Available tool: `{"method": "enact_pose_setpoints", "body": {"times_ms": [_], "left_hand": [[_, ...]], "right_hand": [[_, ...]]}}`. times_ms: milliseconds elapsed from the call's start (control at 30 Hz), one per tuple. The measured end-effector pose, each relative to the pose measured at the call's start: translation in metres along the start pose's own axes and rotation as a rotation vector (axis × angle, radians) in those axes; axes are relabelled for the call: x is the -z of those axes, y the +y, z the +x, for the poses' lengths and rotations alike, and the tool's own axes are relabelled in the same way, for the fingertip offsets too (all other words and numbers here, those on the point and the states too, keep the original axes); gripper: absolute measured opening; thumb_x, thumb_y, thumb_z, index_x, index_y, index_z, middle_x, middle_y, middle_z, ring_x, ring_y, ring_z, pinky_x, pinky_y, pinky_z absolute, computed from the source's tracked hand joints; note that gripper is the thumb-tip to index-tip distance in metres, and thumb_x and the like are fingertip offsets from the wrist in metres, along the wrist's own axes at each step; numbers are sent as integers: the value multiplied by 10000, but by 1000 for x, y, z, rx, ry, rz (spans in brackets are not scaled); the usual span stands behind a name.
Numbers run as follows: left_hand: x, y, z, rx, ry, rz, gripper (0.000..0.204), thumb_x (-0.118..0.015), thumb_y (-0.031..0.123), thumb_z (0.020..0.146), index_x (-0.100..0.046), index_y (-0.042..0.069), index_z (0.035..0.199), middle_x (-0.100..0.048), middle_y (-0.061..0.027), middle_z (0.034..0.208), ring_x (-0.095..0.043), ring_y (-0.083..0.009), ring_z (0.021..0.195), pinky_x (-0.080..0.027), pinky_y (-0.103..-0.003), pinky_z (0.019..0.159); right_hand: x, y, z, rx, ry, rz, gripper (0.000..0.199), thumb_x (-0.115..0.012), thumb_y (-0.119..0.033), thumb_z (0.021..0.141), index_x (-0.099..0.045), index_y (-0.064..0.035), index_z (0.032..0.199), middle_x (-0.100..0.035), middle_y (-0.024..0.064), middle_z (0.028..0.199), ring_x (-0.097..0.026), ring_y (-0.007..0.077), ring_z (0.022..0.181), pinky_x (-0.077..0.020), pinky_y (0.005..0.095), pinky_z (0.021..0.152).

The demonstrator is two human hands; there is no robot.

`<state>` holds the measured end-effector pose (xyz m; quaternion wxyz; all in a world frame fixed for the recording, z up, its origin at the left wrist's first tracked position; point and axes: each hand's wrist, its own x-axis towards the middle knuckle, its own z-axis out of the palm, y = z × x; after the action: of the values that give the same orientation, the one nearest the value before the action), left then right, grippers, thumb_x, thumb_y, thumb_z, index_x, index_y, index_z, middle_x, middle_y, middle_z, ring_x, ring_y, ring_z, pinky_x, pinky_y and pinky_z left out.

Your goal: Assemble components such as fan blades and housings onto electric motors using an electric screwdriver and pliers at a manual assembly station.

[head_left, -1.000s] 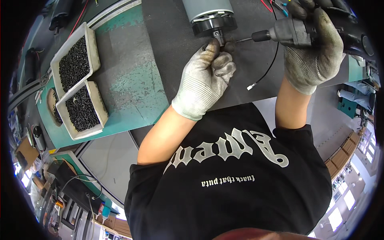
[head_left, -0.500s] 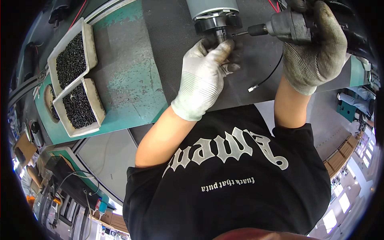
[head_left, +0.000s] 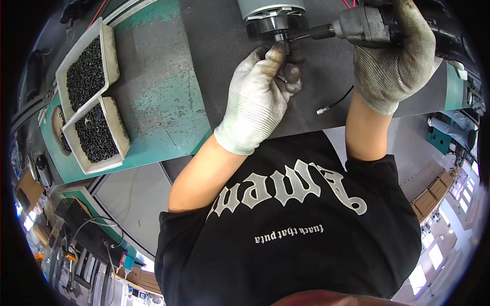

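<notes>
A round motor (head_left: 274, 15) with a grey body and a black flange lies on the dark mat (head_left: 219, 56) at the top middle. My left hand (head_left: 258, 99), in a white knit glove, pinches a small screw against the flange's lower edge. My right hand (head_left: 395, 56), in a grey glove, is closed around a grey electric screwdriver (head_left: 357, 25), whose bit points left at the same spot on the flange. A thin black wire (head_left: 334, 104) lies on the mat between my two forearms.
Two white trays (head_left: 109, 61) full of small black screws stand on the green bench top (head_left: 153, 97) at the left. Red wires show at the top right. Below the bench edge are a grey floor, cables and shelving.
Both hands have shifted slightly toward the motor. My left fingers have closed in under the flange, and the screwdriver's bit now reaches the flange.
</notes>
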<state>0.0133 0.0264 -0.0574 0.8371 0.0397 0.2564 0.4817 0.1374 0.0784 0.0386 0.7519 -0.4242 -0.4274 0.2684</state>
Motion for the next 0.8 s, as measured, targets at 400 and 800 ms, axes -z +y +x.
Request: {"method": "enact_pose_setpoints", "body": {"times_ms": [400, 800], "left_hand": [[12, -5, 6, 172, -91, -369, 193, -462, 213, 1035, -542, 51, 1101, -589, -57, 929, -585, -116, 747, -496, -307, 712], [1, 0, 6, 118, -31, -173, 215, -452, 221, 1040, -534, 42, 1128, -619, -65, 965, -593, -104, 744, -510, -305, 710]], "right_hand": [[-1, 5, -5, 3, -38, 68, 435, -613, -67, 871, -460, -3, 1273, -582, 89, 1057, -591, 181, 887, -538, 293, 714], [9, 0, -3, 92, -60, -23, 465, -588, -53, 885, -422, -32, 1319, -563, 82, 1092, -572, 185, 958, -509, 296, 740]]}}
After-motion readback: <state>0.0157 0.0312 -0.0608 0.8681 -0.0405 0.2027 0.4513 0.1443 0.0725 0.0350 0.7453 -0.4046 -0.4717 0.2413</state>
